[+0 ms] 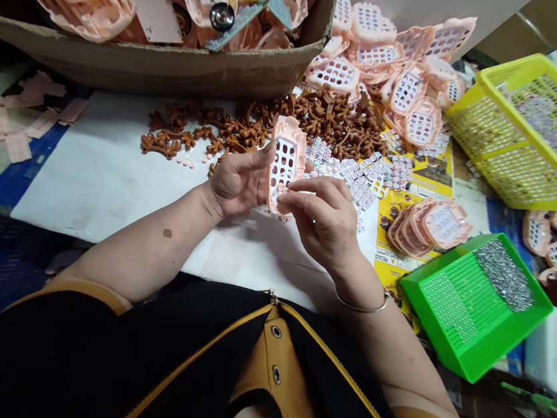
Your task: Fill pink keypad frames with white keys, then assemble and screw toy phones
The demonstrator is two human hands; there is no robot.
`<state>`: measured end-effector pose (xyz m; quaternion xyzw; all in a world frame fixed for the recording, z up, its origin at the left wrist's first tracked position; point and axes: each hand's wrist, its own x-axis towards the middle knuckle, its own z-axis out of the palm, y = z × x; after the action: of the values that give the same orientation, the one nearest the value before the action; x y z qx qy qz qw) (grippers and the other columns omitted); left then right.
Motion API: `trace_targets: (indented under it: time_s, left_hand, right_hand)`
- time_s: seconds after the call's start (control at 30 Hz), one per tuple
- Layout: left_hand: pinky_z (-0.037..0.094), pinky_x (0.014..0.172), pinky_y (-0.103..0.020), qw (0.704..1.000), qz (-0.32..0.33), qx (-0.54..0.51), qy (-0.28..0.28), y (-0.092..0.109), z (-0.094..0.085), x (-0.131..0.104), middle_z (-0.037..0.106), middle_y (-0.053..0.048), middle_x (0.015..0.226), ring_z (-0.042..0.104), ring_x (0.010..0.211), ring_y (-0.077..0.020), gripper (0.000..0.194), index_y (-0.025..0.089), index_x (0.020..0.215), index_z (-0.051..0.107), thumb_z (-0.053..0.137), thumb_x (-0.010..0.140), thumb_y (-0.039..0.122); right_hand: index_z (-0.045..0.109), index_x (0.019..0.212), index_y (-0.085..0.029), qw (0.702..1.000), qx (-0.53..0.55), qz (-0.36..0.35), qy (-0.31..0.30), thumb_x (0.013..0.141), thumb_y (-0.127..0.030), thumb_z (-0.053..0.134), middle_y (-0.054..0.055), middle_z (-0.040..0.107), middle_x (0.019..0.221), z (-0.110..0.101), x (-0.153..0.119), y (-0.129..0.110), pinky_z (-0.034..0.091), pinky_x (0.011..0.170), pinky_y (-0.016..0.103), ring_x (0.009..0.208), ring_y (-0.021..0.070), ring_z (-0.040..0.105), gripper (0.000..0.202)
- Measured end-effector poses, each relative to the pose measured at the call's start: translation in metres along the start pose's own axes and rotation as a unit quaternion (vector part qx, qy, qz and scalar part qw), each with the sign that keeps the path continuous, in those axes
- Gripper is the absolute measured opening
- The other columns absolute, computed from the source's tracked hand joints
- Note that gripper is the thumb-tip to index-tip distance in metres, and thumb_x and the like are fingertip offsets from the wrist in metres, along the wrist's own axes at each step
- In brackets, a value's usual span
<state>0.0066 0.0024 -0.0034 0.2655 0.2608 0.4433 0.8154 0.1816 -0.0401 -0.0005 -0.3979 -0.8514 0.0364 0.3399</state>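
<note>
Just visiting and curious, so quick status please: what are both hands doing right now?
Left hand grips pink perforated shell upright. Right hand fingers pinch at its lower front. Brown clips and white keypad pieces lie just behind; nothing in the way.

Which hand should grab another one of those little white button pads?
Probably the right hand. Its fingertips only pinch the edge of the pink plastic holed shell, and the white button pads lie just beyond it. The left hand supports the shell.

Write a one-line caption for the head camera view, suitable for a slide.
Both hands, left hand and right hand, hold a pink perforated shell over a white sheet.
</note>
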Motion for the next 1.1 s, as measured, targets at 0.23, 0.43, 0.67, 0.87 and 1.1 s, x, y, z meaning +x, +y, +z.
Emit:
trace_targets:
  time_s: [0.23,0.43,0.67,0.87,1.1]
  left_hand:
    - [0.056,0.097,-0.048,1.0,0.006,0.006,-0.015,-0.004,-0.01,0.002,0.073,-0.01,0.117,0.062,0.128,-0.0358,0.059,0.023,0.136,0.058,0.054,0.089,0.059]
    - [0.056,0.096,-0.049,1.0,0.02,-0.002,-0.017,-0.001,-0.006,-0.001,0.073,-0.01,0.117,0.063,0.126,-0.0358,0.058,0.022,0.134,0.059,0.051,0.091,0.06]
    - [0.055,0.099,-0.049,0.999,0.006,-0.008,-0.041,-0.003,-0.006,-0.002,0.072,-0.013,0.124,0.065,0.124,-0.0364,0.061,0.021,0.135,0.058,0.062,0.084,0.055]
    - [0.053,0.102,-0.051,0.999,0.015,-0.003,-0.037,-0.002,-0.008,-0.003,0.073,-0.012,0.122,0.062,0.128,-0.0368,0.055,0.022,0.131,0.061,0.059,0.087,0.056]
    - [0.054,0.098,-0.051,0.999,0.014,0.008,-0.027,0.0,-0.007,-0.004,0.074,-0.011,0.118,0.063,0.127,-0.0369,0.054,0.022,0.127,0.063,0.056,0.088,0.06]
  right_hand:
    - [0.067,0.114,-0.02,0.998,-0.008,-0.06,0.018,0.1,-0.024,0.049,0.01,0.075,0.102,0.0,-0.004,-0.003,0.053,0.091,0.039,0.102,0.0209,0.067,0.023]
    - [0.056,0.137,-0.017,0.99,-0.11,-0.089,0.018,0.102,-0.049,0.043,0.017,0.066,0.122,0.003,-0.015,-0.012,0.047,0.099,0.045,0.117,0.0284,0.058,0.05]
    - [0.048,0.148,-0.02,0.991,-0.126,-0.051,0.003,0.102,-0.057,0.037,0.015,0.062,0.122,0.008,-0.019,-0.017,0.042,0.101,0.046,0.114,0.0285,0.055,0.06]
    - [0.053,0.142,-0.02,0.987,-0.141,-0.071,-0.007,0.102,-0.053,0.039,0.014,0.066,0.117,0.003,-0.018,-0.013,0.044,0.099,0.044,0.113,0.027,0.056,0.054]
    - [0.056,0.139,-0.014,0.99,-0.11,-0.087,-0.017,0.1,-0.051,0.048,0.016,0.068,0.123,0.001,-0.018,-0.014,0.046,0.102,0.044,0.118,0.0275,0.058,0.054]
